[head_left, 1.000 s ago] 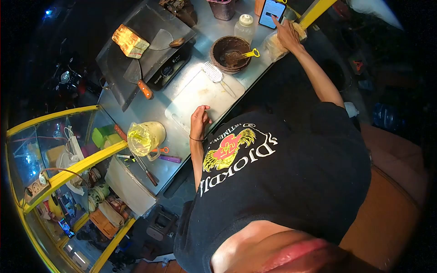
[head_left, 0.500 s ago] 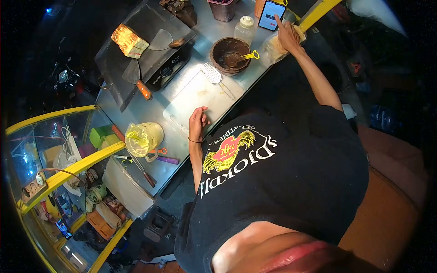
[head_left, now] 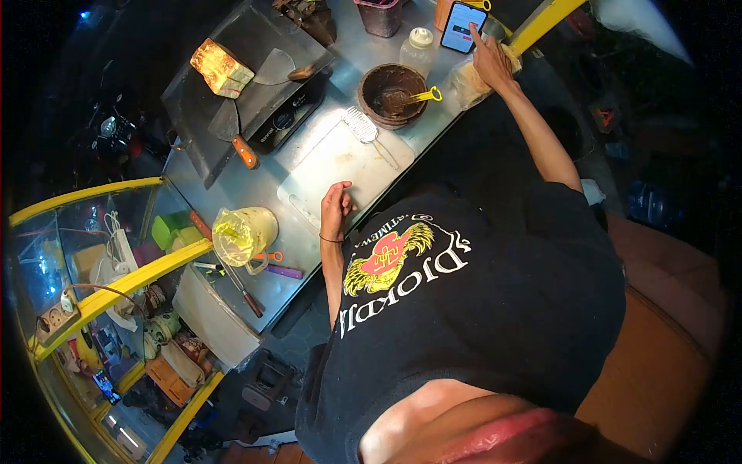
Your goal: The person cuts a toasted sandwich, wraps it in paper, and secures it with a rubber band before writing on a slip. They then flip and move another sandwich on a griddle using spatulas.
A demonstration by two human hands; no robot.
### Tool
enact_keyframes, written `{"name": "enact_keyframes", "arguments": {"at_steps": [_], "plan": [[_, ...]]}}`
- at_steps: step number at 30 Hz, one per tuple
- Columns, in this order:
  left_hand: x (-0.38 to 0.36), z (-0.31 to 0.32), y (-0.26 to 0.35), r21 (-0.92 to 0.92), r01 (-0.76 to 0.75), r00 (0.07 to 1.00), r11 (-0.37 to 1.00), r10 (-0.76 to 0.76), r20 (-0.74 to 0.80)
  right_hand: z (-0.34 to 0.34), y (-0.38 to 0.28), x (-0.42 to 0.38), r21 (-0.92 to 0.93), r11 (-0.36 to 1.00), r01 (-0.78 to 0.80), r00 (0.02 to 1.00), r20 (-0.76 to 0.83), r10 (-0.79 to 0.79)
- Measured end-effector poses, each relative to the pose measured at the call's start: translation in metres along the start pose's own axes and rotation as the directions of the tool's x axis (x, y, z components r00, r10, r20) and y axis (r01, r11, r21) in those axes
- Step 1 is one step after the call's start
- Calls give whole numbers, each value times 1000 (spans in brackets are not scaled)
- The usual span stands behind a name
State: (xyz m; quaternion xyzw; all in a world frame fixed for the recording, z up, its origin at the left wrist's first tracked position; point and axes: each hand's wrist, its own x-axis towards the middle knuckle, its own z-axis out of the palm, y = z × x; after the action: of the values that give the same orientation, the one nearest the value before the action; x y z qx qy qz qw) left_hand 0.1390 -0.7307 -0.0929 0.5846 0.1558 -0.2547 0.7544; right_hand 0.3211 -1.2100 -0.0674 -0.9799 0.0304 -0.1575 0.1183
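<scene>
My right hand [head_left: 495, 63] reaches to the far right, its index finger stretched out to the screen of an upright smartphone [head_left: 462, 29]. Under that hand lies a clear plastic bag [head_left: 467, 85] with something pale in it. My left hand [head_left: 336, 207] rests at the near edge of a white cutting board [head_left: 328, 166], fingers loosely bent and nothing in them. A metal grater [head_left: 360, 124] with a pale handle lies on the board. Just beyond it stands a brown bowl [head_left: 380, 116] smeared with dark paste, a yellow-handled utensil [head_left: 425, 95] inside.
A loaf of bread [head_left: 220, 68] sits on a dark griddle [head_left: 185, 108] with scrapers, one wooden-handled [head_left: 245, 153]. Left stand a jug of yellowish spread [head_left: 255, 232], knives [head_left: 246, 290] and a yellow-framed glass case [head_left: 116, 290]. A squeeze bottle [head_left: 417, 50] is behind the bowl.
My right index finger has shifted slightly on the phone, whose screen now looks whiter around a small dialog box. My left hand stays in place.
</scene>
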Motion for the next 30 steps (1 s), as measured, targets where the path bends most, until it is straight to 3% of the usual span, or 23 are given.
{"name": "enact_keyframes", "arguments": {"at_steps": [6, 13, 15, 18, 30], "plan": [[2, -2, -4, -31, -15, 1000, 999, 15, 0, 6, 1, -2, -38, 995, 97, 993, -58, -99], [2, -3, -5, -53, -12, 1000, 999, 11, -10, 5, 5, -1, -36, 999, 29, 996, -82, -32], [1, -2, -4, -52, -11, 1000, 999, 11, -9, 5, 3, -1, -30, 997, 67, 981, -181, -71], [0, 0, -2, -52, -6, 1000, 999, 5, -15, 6, 3, -4, -34, 999, 41, 998, -56, -43], [3, -2, -8, -63, 37, 999, 997, -39, -29, 12, 10, 1, -15, 999, 36, 997, -73, -37]]}}
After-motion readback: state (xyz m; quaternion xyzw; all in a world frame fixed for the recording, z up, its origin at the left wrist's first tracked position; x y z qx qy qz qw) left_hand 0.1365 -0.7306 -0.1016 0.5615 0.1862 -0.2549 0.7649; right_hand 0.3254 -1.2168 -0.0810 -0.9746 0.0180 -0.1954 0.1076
